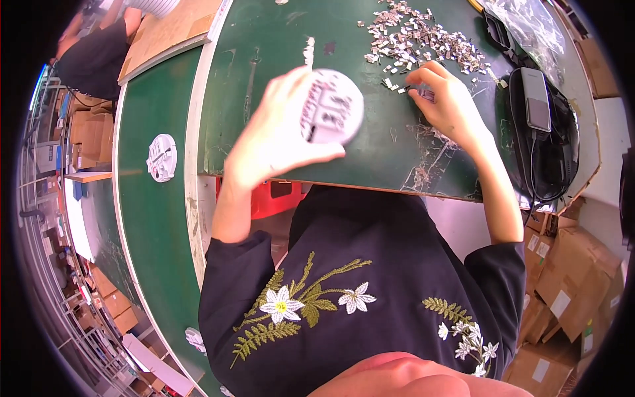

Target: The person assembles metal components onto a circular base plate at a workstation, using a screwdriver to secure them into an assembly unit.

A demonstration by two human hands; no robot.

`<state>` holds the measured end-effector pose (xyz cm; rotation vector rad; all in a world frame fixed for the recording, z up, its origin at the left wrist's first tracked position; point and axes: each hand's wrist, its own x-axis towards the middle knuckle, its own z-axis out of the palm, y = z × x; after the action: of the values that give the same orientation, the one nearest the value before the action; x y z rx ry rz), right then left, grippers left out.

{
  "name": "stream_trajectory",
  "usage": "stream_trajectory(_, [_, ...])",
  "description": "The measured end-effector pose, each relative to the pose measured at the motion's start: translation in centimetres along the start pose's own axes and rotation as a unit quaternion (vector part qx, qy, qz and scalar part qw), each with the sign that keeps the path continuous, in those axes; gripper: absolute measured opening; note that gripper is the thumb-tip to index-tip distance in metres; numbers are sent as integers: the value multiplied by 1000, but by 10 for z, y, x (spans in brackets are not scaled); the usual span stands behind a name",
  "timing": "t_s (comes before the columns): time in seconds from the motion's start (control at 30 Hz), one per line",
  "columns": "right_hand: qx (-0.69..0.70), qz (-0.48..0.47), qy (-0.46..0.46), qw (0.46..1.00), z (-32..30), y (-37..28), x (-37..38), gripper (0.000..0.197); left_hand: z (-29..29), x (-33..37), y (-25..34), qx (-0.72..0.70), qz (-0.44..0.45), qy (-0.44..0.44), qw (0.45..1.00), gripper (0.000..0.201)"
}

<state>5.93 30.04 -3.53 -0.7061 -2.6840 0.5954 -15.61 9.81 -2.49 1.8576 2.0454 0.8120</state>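
Note:
My left hand (268,135) grips a round white disc (347,99) by its left side, held tilted above the green table. Raised walls and dark markings or small parts show on the disc's face, smeared by motion. On the right, my right hand (456,109) is closed in a pinch at the near edge of a loose pile of small metal pieces (423,43). Between its thumb and fingers shows something small and greyish, like pieces from that pile. The fingertips of this hand are close to the tabletop.
Left of the table runs a green belt-like strip (155,218) bearing a similar white disc (161,157). At the right edge lie a black case (565,145), a power bank (537,99) with a cable, and a clear plastic bag (529,30). Cardboard boxes (569,278) stand right. Another person (96,56) is far left.

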Motion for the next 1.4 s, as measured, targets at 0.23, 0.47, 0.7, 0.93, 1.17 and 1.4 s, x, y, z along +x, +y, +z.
stream_trajectory(0.23, [34,-35,9,999,-2,4,-3,10,47,-11,33,-46,53,-14,997,101])
stream_trajectory(0.47, [201,82,3,976,-24,-24,-23,10,93,-14,45,-64,51,58,995,103])
stream_trajectory(0.7, [286,167,-55,942,-34,-45,-38,12,108,-18,79,7,4,121,993,98])
stream_trajectory(0.93, [312,140,-77,937,-30,-31,-47,10,101,-12,88,-12,26,139,990,68])
stream_trajectory(1.17, [309,144,-97,935,-28,-24,-45,9,105,3,68,-143,52,119,981,22])
stream_trajectory(1.4, [346,168,-135,913,-29,-20,-40,8,98,5,67,-229,17,108,967,9])
